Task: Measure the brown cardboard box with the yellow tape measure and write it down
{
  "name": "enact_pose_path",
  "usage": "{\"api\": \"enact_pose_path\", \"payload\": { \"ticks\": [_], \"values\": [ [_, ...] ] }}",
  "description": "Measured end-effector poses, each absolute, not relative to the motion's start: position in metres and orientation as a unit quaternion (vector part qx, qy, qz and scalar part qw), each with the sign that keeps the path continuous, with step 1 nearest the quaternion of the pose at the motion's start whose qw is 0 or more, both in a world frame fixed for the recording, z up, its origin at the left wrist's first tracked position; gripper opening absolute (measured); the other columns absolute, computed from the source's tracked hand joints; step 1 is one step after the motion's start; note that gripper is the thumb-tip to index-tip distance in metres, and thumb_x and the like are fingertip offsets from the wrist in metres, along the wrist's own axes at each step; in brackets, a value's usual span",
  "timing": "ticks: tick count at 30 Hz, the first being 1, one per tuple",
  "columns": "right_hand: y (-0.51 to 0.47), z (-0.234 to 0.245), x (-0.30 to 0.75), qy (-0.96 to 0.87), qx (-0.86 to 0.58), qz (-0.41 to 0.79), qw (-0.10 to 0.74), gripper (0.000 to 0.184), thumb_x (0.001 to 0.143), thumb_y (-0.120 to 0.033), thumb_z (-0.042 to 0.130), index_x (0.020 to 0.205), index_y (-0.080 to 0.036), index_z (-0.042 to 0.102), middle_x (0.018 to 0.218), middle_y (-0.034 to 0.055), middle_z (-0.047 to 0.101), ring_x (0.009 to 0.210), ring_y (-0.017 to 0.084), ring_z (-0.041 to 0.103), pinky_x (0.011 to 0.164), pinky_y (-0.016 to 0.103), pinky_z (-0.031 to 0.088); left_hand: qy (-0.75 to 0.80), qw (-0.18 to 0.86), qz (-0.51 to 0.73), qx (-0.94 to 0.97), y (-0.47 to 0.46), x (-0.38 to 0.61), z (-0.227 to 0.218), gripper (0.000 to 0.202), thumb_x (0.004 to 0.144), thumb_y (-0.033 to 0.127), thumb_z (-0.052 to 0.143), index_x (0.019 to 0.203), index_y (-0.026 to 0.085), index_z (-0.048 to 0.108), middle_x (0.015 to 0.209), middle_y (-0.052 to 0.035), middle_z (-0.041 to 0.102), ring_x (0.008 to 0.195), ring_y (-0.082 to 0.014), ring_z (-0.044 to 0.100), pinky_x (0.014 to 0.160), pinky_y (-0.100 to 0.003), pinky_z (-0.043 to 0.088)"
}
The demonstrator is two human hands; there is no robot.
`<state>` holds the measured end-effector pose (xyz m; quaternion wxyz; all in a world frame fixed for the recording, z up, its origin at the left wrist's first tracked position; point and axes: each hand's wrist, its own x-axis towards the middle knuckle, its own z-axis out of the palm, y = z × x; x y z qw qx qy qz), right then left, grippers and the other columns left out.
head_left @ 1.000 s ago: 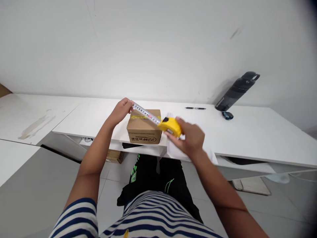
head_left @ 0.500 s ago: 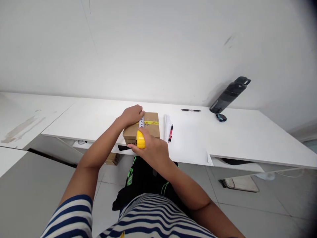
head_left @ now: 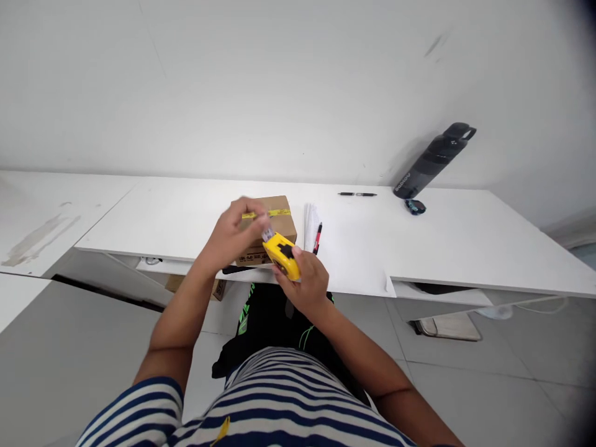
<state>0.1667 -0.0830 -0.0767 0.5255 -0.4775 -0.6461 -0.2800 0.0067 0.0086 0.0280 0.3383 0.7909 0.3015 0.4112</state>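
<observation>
A yellow tape measure point(head_left: 280, 253) with a black button is gripped in my right hand point(head_left: 308, 279), its case tilted in front of the box. A short length of its blade point(head_left: 267, 234) sticks out toward my left hand point(head_left: 235, 233). The left thumb and finger pinch at the blade's tip, slightly blurred. Behind both hands, a brown cardboard box point(head_left: 282, 226) with yellow tape sits near the table's front edge. My left hand covers its left side.
Right of the box lie white paper sheets point(head_left: 311, 217) and a red-black pen point(head_left: 318, 237). A black pen point(head_left: 356, 194), a dark bottle point(head_left: 431, 162) leaning on the wall and a small dark watch-like object point(head_left: 415, 207) are farther right on the white table point(head_left: 447, 248).
The tape measure has come off the box top toward me and turned, and less blade shows. My left hand has left the box's far edge and now pinches the blade's end.
</observation>
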Motion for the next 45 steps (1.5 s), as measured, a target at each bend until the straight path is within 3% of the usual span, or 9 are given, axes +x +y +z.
{"api": "enact_pose_path", "payload": {
  "ticks": [5,10,15,22,29,34,38,43,45],
  "values": [
    [-0.105,-0.111,0.19,-0.667,-0.49,-0.188,0.529,0.078,0.097,-0.028,0.058,0.159,-0.035,0.011,0.111,0.0106,0.067,0.094,0.024,0.069,0.078,0.039,0.06,0.226,0.599,0.345,0.686,-0.063,0.021,-0.032,0.096,0.073,0.071,0.076,0.152,0.034,0.036,0.145,-0.0153,0.058,0.127,-0.0304,0.062,0.102,-0.043,0.054],
    [-0.119,-0.113,0.215,-0.807,-0.445,0.041,0.386,0.077,0.096,-0.054,0.057,0.161,-0.026,0.025,0.134,0.0177,0.065,0.116,0.03,0.066,0.09,0.045,0.058,0.361,0.639,0.409,0.543,-0.081,0.055,-0.089,0.083,0.068,0.077,0.075,0.131,0.028,0.051,0.128,-0.012,0.068,0.117,-0.0281,0.067,0.1,-0.043,0.054],
    [-0.091,-0.091,0.277,-0.805,-0.503,0.184,0.255,0.056,0.109,-0.045,0.026,0.162,-0.028,0.027,0.097,0.0037,0.077,0.077,0.017,0.071,0.075,0.03,0.054,0.43,0.542,0.294,0.66,-0.068,0.055,-0.1,0.08,0.065,0.072,0.076,0.125,0.023,0.055,0.106,-0.0087,0.072,0.097,-0.0286,0.071,0.086,-0.042,0.057],
    [0.001,-0.092,0.33,-0.724,-0.688,0.027,-0.041,0.062,0.097,-0.008,0.044,0.158,-0.021,0.041,0.131,0.0229,0.063,0.097,0.028,0.07,0.077,0.035,0.045,0.402,0.298,-0.026,0.865,-0.058,0.069,-0.083,0.118,0.07,0.058,0.077,0.165,0.026,0.015,0.124,-0.0156,0.072,0.114,-0.0436,0.069,0.089,-0.048,0.051],
    [-0.001,-0.095,0.333,-0.744,-0.666,0.04,0.025,0.061,0.1,-0.011,0.036,0.16,-0.02,0.035,0.131,0.0214,0.063,0.104,0.029,0.067,0.087,0.041,0.048,0.404,0.355,0.021,0.843,-0.065,0.052,-0.081,0.118,0.068,0.064,0.08,0.164,0.03,0.021,0.123,-0.0124,0.072,0.116,-0.0397,0.068,0.095,-0.048,0.052],
    [-0.075,-0.093,0.283,-0.746,-0.423,0.357,0.371,0.081,0.096,-0.055,0.055,0.164,-0.036,0.016,0.16,0.0133,0.042,0.141,0.028,0.05,0.101,0.046,0.051,0.344,0.379,0.272,0.815,-0.077,0.049,-0.063,0.104,0.063,0.078,0.078,0.147,0.028,0.042,0.137,-0.0168,0.064,0.134,-0.0368,0.059,0.115,-0.052,0.041],
    [-0.129,-0.085,0.251,-0.6,-0.311,0.509,0.533,0.11,0.077,-0.088,0.054,0.164,-0.04,0.007,0.15,0.015,0.052,0.136,0.033,0.057,0.095,0.054,0.053,0.209,0.314,0.328,0.866,-0.082,0.069,-0.044,0.103,0.06,0.086,0.073,0.14,0.026,0.046,0.142,-0.0198,0.063,0.155,-0.0409,0.031,0.128,-0.063,0.003],
    [-0.15,-0.085,0.229,-0.492,-0.278,0.521,0.64,0.092,0.082,-0.089,0.041,0.159,-0.043,0.023,0.157,0.0116,0.048,0.137,0.032,0.056,0.101,0.056,0.052,0.166,0.308,0.407,0.844,-0.083,0.085,-0.048,0.075,0.085,0.08,0.052,0.139,0.029,0.045,0.131,-0.0136,0.071,0.152,-0.0309,0.041,0.13,-0.059,0.001],
    [-0.155,-0.091,0.22,-0.476,-0.288,0.495,0.667,0.086,0.08,-0.081,0.06,0.154,-0.046,0.033,0.156,0.0078,0.049,0.135,0.03,0.058,0.105,0.052,0.052,0.16,0.309,0.435,0.831,-0.082,0.084,-0.055,0.069,0.089,0.076,0.049,0.141,0.03,0.043,0.126,-0.012,0.073,0.149,-0.0285,0.046,0.129,-0.057,0.01]
  ]
}}
